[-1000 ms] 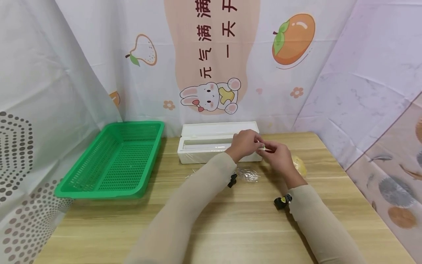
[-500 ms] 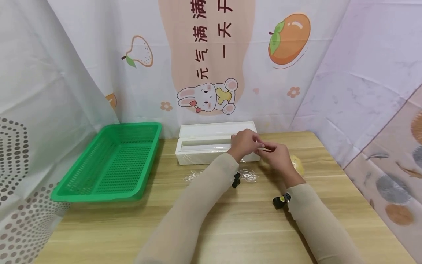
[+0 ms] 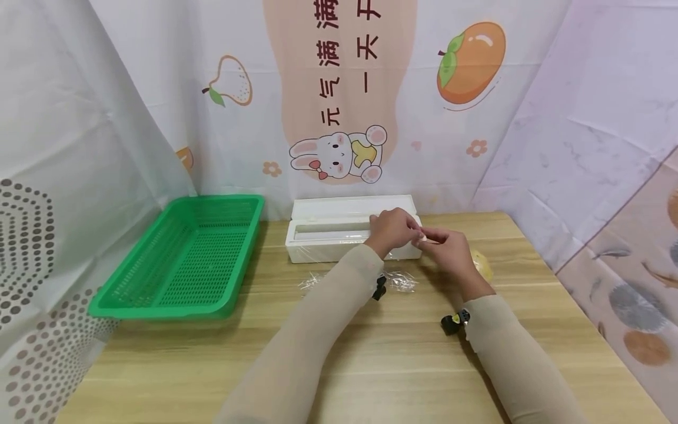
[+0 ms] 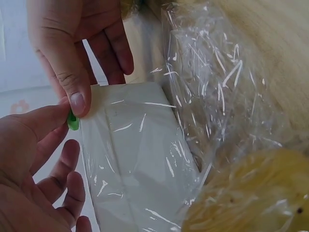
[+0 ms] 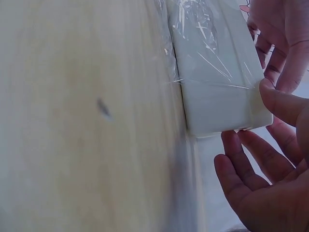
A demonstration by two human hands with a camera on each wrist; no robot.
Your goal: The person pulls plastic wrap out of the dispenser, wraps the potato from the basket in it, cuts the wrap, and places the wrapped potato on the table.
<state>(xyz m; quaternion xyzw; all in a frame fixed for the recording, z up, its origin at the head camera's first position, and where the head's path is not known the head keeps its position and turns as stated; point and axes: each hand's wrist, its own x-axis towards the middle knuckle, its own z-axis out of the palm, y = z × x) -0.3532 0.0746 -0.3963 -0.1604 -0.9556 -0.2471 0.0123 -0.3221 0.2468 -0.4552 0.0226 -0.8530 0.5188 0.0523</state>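
The long white cling film box [image 3: 318, 253] stands at the back of the table with its lid raised and clear film [image 4: 212, 72] hanging over its front. At its right end both hands meet. My left hand [image 3: 393, 231] pinches a small green tab [image 4: 73, 122] at the box's edge between thumb and finger. My right hand [image 3: 450, 252] grips the end corner, thumb on top and fingers at the end face. A yellow round thing [image 4: 260, 193] with dark specks, under film, lies near the left wrist. In the head view the left forearm hides it.
A green plastic basket [image 3: 198, 265] stands on the left of the wooden table [image 3: 402, 365]. Another yellow round thing [image 3: 482, 266] lies beyond the right hand. A printed curtain [image 3: 238, 141] hangs right behind the box.
Both hands stay at the box's right end with only small finger shifts. The green bit between the fingertips one second ago no longer shows in the head view.
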